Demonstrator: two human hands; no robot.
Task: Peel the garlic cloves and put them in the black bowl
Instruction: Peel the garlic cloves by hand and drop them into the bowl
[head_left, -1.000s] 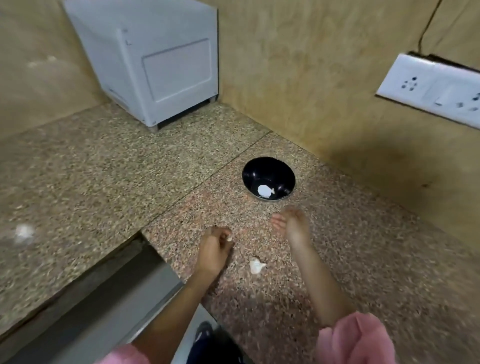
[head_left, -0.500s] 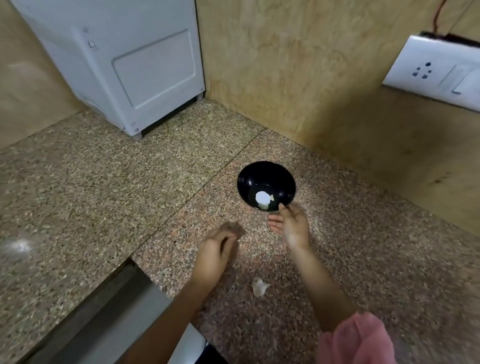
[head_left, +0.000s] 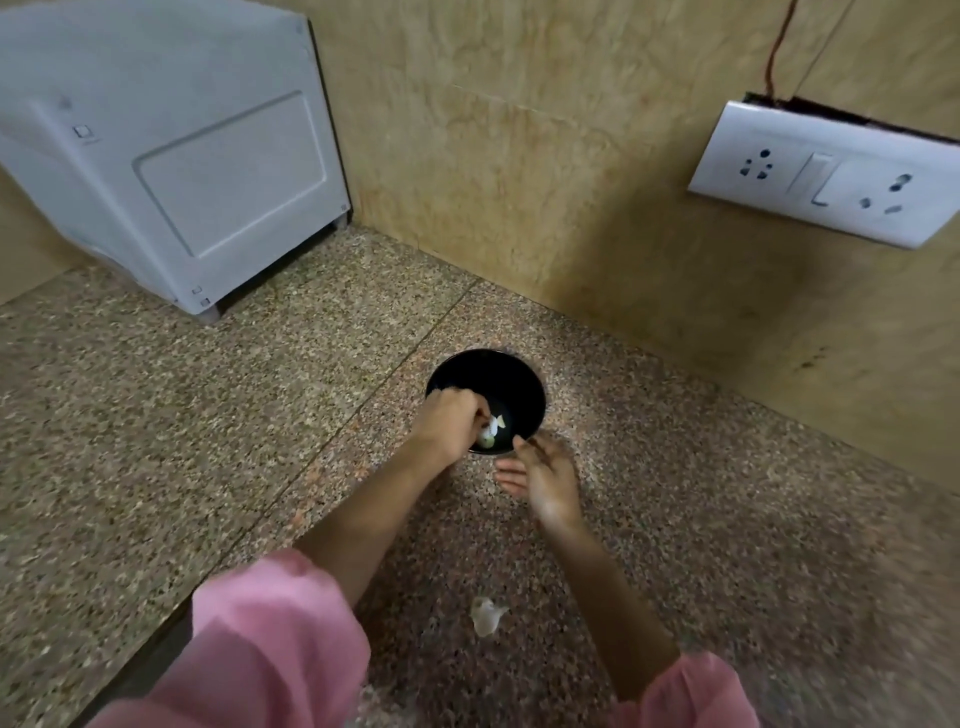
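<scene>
Two sleeves (head_left: 275, 639): pink, one on each arm, at the bottom edge of the view; forearms bare beyond them.
Bowl (head_left: 501, 379): black, round, upright on the counter, near the wall.
Clove (head_left: 494, 423): pale, inside the Bowl toward its near side, against the left fingertips.
Second piece (head_left: 487, 441): pale green, also inside the Bowl, just nearer than the Clove, partly hidden by the hand.
Left hand (head_left: 451, 423): over the Bowl's left rim, fingers curled down into it, tips at the Clove; pinching or only touching it, cannot tell.
Right hand (head_left: 543, 480): just beside the Bowl's near rim, fingers loose and slightly spread, holding nothing; one fingertip close to the rim, contact unclear.
Peel (head_left: 485, 616): white scrap, flat on the counter between the forearms, well apart from the Bowl.
Counter (head_left: 208, 441): speckled granite, a seam running diagonally left of the Bowl.
Appliance (head_left: 171, 156): white box, back left, standing on the Counter.
Socket plate (head_left: 826, 171): white, on the wall at right, a switch between two sockets.
Wall (head_left: 519, 156): tan, mottled.
</scene>
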